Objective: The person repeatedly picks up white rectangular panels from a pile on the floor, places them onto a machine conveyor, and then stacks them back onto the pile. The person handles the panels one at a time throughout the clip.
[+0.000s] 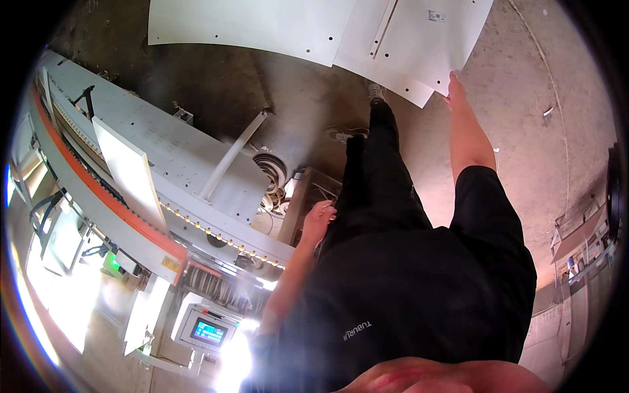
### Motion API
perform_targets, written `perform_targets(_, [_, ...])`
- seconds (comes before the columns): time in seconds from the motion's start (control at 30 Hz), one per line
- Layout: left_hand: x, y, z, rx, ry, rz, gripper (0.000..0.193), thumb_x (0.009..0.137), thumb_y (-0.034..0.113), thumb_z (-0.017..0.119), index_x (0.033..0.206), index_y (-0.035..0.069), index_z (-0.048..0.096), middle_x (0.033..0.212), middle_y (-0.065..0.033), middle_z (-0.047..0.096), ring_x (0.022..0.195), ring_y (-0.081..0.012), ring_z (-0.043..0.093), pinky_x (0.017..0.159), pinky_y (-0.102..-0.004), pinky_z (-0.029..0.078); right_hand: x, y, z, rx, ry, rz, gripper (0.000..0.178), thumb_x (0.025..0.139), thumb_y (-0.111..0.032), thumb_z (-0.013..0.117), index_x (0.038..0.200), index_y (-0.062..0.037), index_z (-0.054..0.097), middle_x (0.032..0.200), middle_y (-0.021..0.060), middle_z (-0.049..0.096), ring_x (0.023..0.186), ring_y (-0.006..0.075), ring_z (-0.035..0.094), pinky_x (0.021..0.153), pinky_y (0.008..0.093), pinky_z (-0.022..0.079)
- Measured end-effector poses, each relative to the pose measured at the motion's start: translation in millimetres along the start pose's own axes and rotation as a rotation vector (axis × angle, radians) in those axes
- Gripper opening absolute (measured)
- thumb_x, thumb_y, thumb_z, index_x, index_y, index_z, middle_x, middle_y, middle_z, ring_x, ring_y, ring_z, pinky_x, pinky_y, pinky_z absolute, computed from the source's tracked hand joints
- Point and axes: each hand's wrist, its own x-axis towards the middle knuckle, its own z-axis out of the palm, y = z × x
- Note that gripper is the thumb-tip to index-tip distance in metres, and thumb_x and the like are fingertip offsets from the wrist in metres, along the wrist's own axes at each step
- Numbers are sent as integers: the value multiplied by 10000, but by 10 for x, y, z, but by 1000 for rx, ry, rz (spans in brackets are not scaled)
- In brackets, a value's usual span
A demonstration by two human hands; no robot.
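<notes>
My right hand point(453, 90) is at the near right corner of a white panel point(419, 46), with its fingers closed on the edge. Small drilled holes, a long narrow slot and a printed label mark this panel. Another white panel point(249, 23) with a few holes lies beside it to the left, and their edges meet or overlap. My left hand point(319, 219) hangs by my left thigh, fingers loosely bent and somewhat apart, with nothing visible in it. Nearest to it is a brown box point(296, 206) on the floor side of the machine.
A long grey machine with an orange rail point(111, 180) runs along my left, carrying an upright white board point(130, 171). A white support arm point(234, 155) sticks out from it. Coiled strips point(272, 171) lie near my left leg. A control screen point(208, 331) glows at lower left.
</notes>
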Motion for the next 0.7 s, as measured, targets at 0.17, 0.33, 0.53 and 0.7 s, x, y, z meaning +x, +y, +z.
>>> perform_targets(0.17, [35,415,123,134,-79,120,339,1017,227,578,1287,24,602,1031,-66,722,880,-132,668,787,-272,522,-445,136,-216,77,-232,-131,715,949,-677,538,1346,-85,587,1254,102,666,1121,262,647,939,460,530])
perform_targets(0.33, [314,1050,186,110,-107,286,392,1035,268,556,1321,0,573,1086,-85,712,935,-144,666,814,-284,522,-1732,213,-202,148,-672,-167,541,1025,-528,521,1307,-75,610,1144,101,698,961,229,693,881,399,566])
perform_targets(0.53, [240,1672,575,-439,20,328,422,1035,280,591,1319,-22,509,1227,-99,634,1089,-192,622,892,-335,512,-3362,676,101,123,-1162,31,408,1048,-368,558,1274,-30,594,1143,111,695,986,237,693,837,391,576])
perform_targets(0.7, [-191,1224,235,-535,241,272,298,1033,262,599,1209,27,551,1150,-81,637,1061,-182,619,884,-359,519,-3474,765,197,138,-1101,205,438,1026,-437,570,1272,-77,610,1185,109,691,1074,252,679,889,416,557])
